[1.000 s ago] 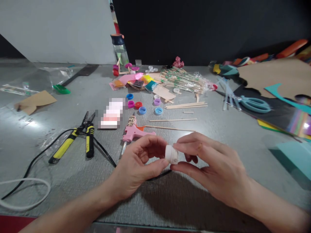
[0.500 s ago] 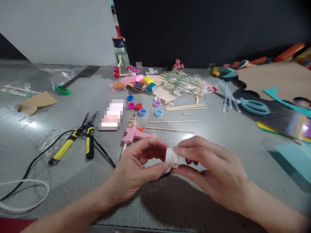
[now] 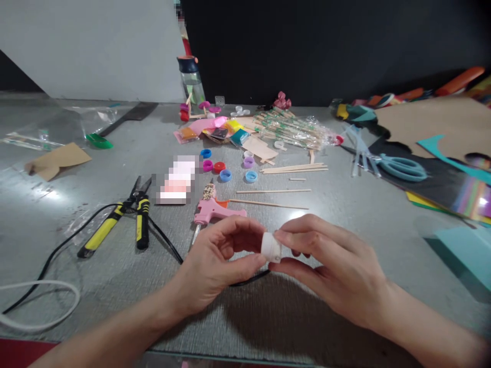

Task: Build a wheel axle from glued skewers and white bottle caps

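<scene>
Stubby white cylinder (image 3: 270,247), left hand (image 3: 215,261) and right hand (image 3: 339,263) holding it in fingertip grip, streaky grey tabletop (image 3: 199,332)

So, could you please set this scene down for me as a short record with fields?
Left hand: thumb and fingers on the white bottle cap
Right hand: thumb and fingertips on the same cap, from the other side
Cap detail: a seam shows; one piece or two, I cannot tell
Nearest tool: pink hot glue gun, just beyond the left hand
Cutting tools: yellow-and-black pruning snips at left, blades apart; blue-handled scissors at right
Loose parts: coloured bottle caps, with thin wooden sticks to their right
</scene>
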{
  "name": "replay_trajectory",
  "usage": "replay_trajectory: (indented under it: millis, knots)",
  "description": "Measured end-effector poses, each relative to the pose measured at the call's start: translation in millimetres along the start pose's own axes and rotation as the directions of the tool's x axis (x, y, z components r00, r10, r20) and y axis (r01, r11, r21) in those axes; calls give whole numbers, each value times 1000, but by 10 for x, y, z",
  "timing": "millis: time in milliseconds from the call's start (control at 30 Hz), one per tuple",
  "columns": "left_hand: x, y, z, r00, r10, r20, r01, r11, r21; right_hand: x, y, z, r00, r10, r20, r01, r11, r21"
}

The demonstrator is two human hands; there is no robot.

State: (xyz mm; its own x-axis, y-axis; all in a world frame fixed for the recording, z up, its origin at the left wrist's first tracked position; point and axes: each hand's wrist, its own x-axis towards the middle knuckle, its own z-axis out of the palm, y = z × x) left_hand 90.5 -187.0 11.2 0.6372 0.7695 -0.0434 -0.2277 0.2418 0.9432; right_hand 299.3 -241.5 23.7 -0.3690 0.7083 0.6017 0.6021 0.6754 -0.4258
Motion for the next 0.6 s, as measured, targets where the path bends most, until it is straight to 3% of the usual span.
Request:
replay_trajectory:
  millis: [367, 600]
  knots:
    - [-2, -5, -5, 1000, 23, -1, -23, 998, 57, -9, 26, 10, 1000, -23, -4, 23, 999, -30]
    - [8, 24, 3, 993, 120, -2, -118, 979, 163, 0, 23, 21, 1000, -24, -1, 24, 1000, -15]
